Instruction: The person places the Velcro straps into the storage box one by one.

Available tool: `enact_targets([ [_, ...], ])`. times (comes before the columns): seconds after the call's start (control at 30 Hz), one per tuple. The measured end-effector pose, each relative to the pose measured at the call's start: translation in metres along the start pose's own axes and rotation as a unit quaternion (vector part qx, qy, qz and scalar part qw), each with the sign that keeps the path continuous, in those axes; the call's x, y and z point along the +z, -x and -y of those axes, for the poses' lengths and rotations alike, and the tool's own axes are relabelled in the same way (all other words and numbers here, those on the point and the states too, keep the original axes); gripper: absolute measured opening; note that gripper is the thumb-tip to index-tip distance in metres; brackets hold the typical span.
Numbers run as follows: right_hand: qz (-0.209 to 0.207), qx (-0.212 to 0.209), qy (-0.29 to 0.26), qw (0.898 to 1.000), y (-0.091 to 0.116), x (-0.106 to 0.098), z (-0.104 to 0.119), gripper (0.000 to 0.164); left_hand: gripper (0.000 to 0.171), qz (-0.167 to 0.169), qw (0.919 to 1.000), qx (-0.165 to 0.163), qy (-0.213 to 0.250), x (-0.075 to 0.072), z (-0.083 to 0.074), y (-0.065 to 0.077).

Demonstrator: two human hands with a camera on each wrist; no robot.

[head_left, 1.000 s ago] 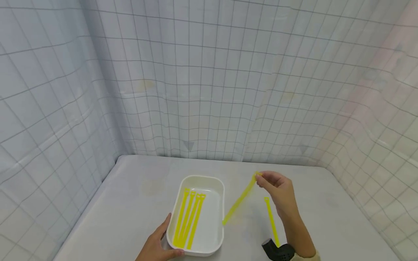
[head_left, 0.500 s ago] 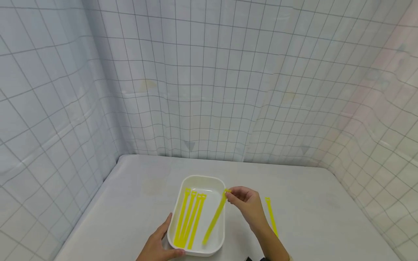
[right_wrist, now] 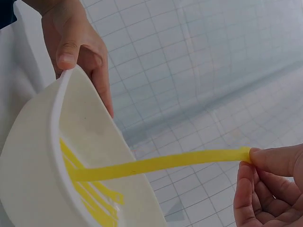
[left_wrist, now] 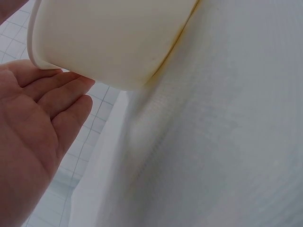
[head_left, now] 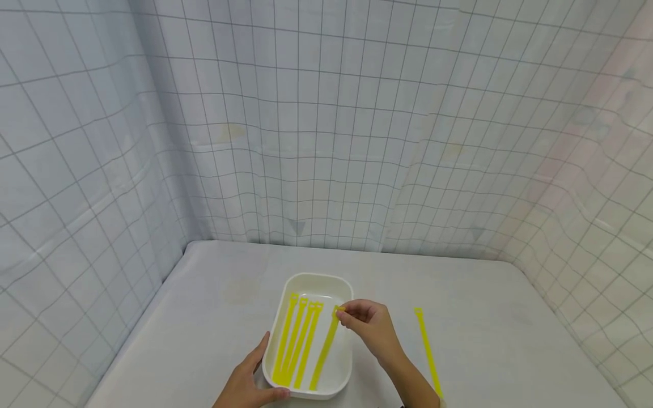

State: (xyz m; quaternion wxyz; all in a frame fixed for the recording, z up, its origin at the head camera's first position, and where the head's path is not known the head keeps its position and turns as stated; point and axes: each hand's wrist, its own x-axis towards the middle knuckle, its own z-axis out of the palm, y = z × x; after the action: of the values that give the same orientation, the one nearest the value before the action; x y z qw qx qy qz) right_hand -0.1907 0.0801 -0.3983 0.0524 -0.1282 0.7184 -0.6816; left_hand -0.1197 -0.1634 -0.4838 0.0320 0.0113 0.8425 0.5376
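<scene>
My right hand point(head_left: 371, 331) pinches the slotted head of a flat yellow cable tie point(head_left: 325, 351) between thumb and fingertips. In the right wrist view the cable tie point(right_wrist: 161, 163) slants down over the rim, its lower end inside the white tray point(head_left: 318, 275). Several more yellow cable ties point(head_left: 287, 343) lie side by side along the tray's left half. At the near-left corner, my left hand point(head_left: 246, 381) holds the tray, thumb on the near rim and fingers along the left side. The left wrist view has those fingertips point(left_wrist: 85, 84) against the tray's outer wall.
Another yellow cable tie point(head_left: 427, 351) lies on the white-covered table point(head_left: 474, 317), right of my right forearm, which overlaps its near end. White grid-patterned curtains point(head_left: 326, 141) stand behind the table and at both sides.
My right hand has moved left with the cable tie, from above the table to over the tray's right half. The left hand and tray have hardly moved.
</scene>
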Motion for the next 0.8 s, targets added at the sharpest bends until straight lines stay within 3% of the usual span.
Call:
enact_targets([
  [0.43, -0.024, -0.018, 0.098, 0.995, -0.029, -0.004, -0.032, 0.021, 0.112, 0.001, 1.0, -0.003, 0.006, 0.001, 0.002, -0.002],
  [0.8, -0.018, -0.031, 0.128, 0.991, -0.048, -0.004, -0.044, 0.019, 0.112, 0.001, 1.0, 0.003, 0.006, 0.0, 0.001, 0.0],
])
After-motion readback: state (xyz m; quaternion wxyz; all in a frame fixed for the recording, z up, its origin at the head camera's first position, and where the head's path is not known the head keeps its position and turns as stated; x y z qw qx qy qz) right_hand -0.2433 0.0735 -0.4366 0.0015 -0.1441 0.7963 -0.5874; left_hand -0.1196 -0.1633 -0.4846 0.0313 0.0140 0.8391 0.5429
